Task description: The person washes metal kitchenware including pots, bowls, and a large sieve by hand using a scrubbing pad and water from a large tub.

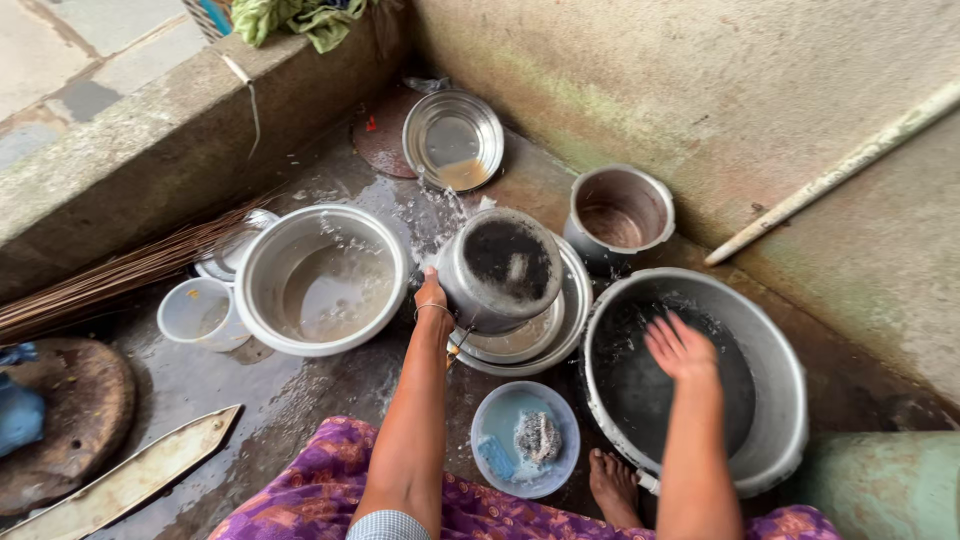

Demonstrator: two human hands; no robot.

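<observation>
My left hand [432, 295] grips the side of a soot-bottomed metal pot [500, 265], tipped on its side over stacked steel plates [560, 335]; water splashes out behind it. A thin bangle circles that wrist. My right hand [682, 348] hovers, fingers spread and blurred, over a large metal basin [770, 350] holding dark water; it holds nothing. A big steel bowl [322, 280] with murky water sits to the left of the tipped pot.
A small blue dish [525, 440] with a scrubber and soap lies near my bare foot [612, 485]. A steel plate [453, 140] and a deep pot [618, 212] stand by the wall. A white cup [198, 315], a broom [110, 280] and a stone ledge are at left.
</observation>
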